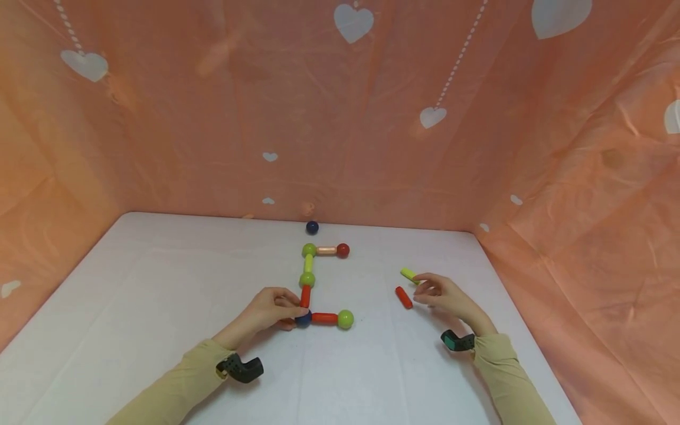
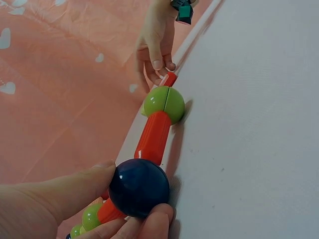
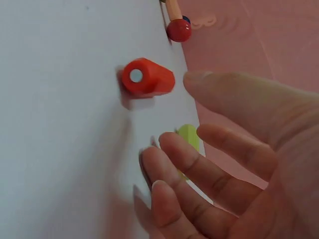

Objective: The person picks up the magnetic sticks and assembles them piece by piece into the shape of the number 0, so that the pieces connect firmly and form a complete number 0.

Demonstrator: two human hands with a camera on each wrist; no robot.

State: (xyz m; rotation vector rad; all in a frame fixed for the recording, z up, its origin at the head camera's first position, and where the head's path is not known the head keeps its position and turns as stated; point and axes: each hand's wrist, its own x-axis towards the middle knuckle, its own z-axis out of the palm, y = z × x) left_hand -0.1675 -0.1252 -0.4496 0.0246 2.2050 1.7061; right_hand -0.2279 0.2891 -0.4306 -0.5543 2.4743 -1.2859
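Table point(image 1: 159, 283): left fingers point(image 2: 155, 224) pinch blue ball point(image 2: 139, 188), right fingers point(image 3: 194, 163) apart; loose red rod point(image 1: 404, 297) diagonal.

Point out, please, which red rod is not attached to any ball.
The red rod beside the right hand; the other two red rods both meet the blue ball the left hand holds.

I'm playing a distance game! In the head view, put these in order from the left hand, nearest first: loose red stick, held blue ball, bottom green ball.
1. Held blue ball, pinched by the left hand.
2. Bottom green ball, to the blue ball's right.
3. Loose red stick, farther right, near the right hand.
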